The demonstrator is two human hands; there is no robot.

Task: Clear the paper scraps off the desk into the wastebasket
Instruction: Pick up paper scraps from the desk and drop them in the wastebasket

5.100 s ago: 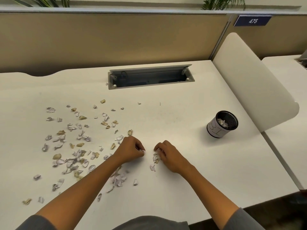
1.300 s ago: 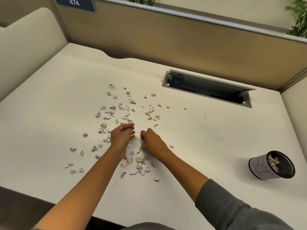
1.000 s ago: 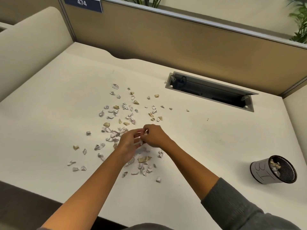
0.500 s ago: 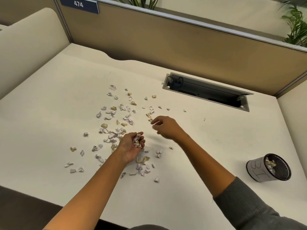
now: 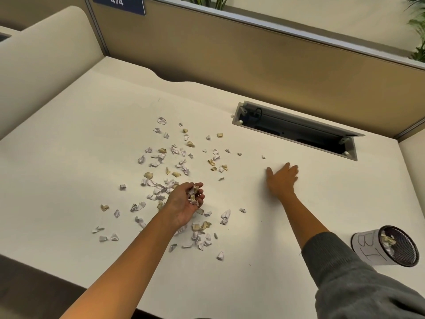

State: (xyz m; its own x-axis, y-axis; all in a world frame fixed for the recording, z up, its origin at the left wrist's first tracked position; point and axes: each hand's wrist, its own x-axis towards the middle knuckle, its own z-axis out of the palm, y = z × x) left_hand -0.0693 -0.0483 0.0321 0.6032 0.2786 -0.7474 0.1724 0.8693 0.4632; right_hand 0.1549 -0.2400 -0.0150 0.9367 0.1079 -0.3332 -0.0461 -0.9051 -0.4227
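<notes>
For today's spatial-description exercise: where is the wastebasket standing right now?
In the head view, the wastebasket stands on the desk at lower right, beside the grey sleeve, far from the paper scraps.

Definitely looking at an office cubicle here. A tan fabric partition is running along the back of a white desk, and a blue number sign reading 474 is sitting on the partition's top edge. A cable-access hatch is lying open in the desktop, and potted plant leaves are peeking over the partition.
</notes>
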